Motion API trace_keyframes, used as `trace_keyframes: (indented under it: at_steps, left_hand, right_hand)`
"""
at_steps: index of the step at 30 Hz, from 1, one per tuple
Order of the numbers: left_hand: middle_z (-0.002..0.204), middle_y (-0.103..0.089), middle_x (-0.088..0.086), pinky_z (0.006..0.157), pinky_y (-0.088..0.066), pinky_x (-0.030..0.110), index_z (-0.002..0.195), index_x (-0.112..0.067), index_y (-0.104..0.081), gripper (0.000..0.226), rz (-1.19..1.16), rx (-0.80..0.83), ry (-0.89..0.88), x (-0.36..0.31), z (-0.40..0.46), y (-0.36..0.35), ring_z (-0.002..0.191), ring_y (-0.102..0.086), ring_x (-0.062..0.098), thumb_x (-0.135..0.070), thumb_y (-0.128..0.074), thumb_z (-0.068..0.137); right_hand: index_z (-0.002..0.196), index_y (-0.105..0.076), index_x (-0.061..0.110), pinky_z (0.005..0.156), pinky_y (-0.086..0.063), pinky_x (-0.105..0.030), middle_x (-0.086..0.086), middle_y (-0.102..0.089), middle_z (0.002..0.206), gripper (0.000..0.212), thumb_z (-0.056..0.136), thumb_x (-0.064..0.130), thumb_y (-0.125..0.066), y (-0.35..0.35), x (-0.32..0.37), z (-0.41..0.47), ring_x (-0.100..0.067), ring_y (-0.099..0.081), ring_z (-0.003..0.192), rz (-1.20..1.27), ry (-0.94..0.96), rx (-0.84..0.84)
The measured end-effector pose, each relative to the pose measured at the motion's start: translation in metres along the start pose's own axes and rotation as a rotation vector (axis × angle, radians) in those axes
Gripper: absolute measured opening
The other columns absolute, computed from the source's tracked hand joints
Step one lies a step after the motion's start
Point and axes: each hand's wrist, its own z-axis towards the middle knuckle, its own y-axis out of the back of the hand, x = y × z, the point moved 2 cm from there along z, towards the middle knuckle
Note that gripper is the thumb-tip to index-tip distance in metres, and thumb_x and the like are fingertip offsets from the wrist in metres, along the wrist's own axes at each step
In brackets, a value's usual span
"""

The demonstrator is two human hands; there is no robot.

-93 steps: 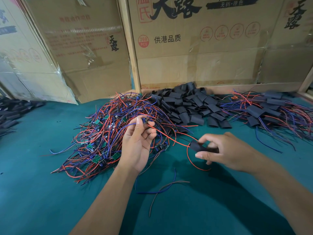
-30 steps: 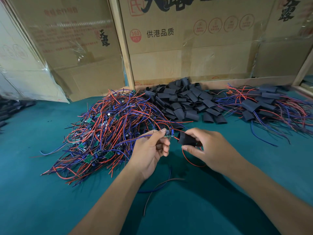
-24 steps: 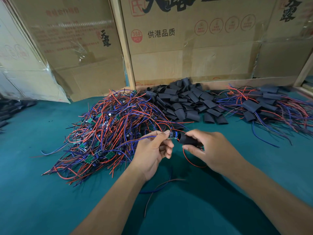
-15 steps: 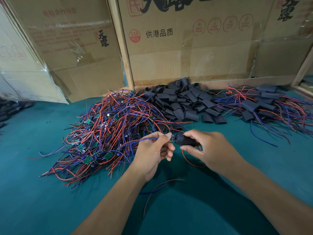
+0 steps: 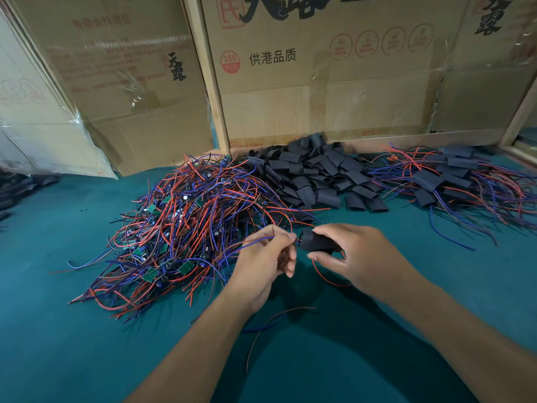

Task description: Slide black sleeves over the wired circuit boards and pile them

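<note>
My left hand (image 5: pixel 263 264) pinches the red and blue wires of one circuit board right at the mouth of a black sleeve (image 5: pixel 315 242). That sleeve is gripped by my right hand (image 5: pixel 357 257) between thumb and fingers. The board itself is hidden inside the sleeve or behind my fingertips. A red wire loops out below my right hand. A big tangle of bare wired boards (image 5: pixel 186 225) lies to the left. Loose black sleeves (image 5: pixel 316 175) are heaped behind my hands. Sleeved boards (image 5: pixel 447 181) are piled at the right.
Green felt covers the table (image 5: pixel 72 330). Cardboard boxes (image 5: pixel 319 77) wall off the back. A loose dark wire (image 5: pixel 270 324) lies on the felt between my forearms. More black sleeves (image 5: pixel 14 190) lie at the far left edge.
My hands have come together: the sleeve has moved left over the board, which showed between my fingertips before and is now out of sight.
</note>
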Motion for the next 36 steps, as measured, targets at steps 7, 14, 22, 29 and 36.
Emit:
trace_keyframes:
  at_steps: [7, 14, 22, 29, 36]
  left_hand:
    - [0.060, -0.050, 0.008, 0.047, -0.037, 0.027, 0.075, -0.008, -0.052, 0.022, 0.079, 0.001, -0.027, 0.0014, -0.0015, -0.0015, 0.049, -0.041, 0.019, -0.004, -0.059, 0.096]
    - [0.061, -0.046, 0.006, 0.048, -0.034, 0.027, 0.068, -0.013, -0.054, 0.029, -0.011, 0.007, 0.057, 0.0027, -0.0007, -0.0011, 0.050, -0.039, 0.018, -0.002, -0.060, 0.095]
    - [0.060, -0.044, 0.003, 0.047, -0.034, 0.023, 0.064, -0.017, -0.053, 0.035, -0.132, 0.025, 0.122, 0.0022, -0.0019, -0.0025, 0.050, -0.038, 0.014, -0.001, -0.058, 0.094]
    - [0.056, -0.050, 0.003, 0.045, -0.035, 0.021, 0.057, -0.021, -0.061, 0.031, -0.103, 0.099, 0.129, -0.0014, -0.0048, -0.0035, 0.046, -0.041, 0.013, -0.010, -0.069, 0.085]
    - [0.057, -0.054, 0.009, 0.044, -0.036, 0.022, 0.075, -0.006, -0.050, 0.021, -0.030, 0.101, 0.078, -0.0021, -0.0079, -0.0064, 0.045, -0.043, 0.015, 0.001, -0.061, 0.092]
  right_hand:
    - [0.116, -0.067, 0.014, 0.078, -0.053, -0.041, -0.001, -0.071, 0.103, 0.040, 0.084, 0.037, -0.075, -0.0007, 0.0001, 0.0001, -0.024, -0.066, 0.089, 0.038, 0.004, -0.002]
    - [0.112, -0.069, 0.013, 0.076, -0.048, -0.029, 0.001, -0.068, 0.094, 0.036, 0.082, 0.030, -0.079, -0.0009, 0.0026, -0.0002, -0.015, -0.059, 0.081, 0.115, -0.040, 0.004]
    - [0.095, -0.071, 0.020, 0.064, -0.051, -0.031, 0.001, -0.072, 0.080, 0.008, 0.087, 0.021, -0.073, 0.0007, -0.0012, 0.0044, -0.014, -0.059, 0.062, 0.646, -0.378, 0.129]
    - [0.104, -0.061, 0.003, 0.044, -0.041, -0.020, -0.018, -0.068, 0.079, 0.012, 0.094, 0.010, -0.062, 0.0003, 0.0027, 0.0016, -0.018, -0.055, 0.054, 1.185, -0.593, 0.339]
    - [0.107, -0.058, 0.000, 0.044, -0.038, -0.019, -0.022, -0.069, 0.089, 0.015, 0.094, 0.008, -0.060, -0.0014, 0.0035, 0.0013, -0.017, -0.053, 0.058, 1.261, -0.655, 0.356]
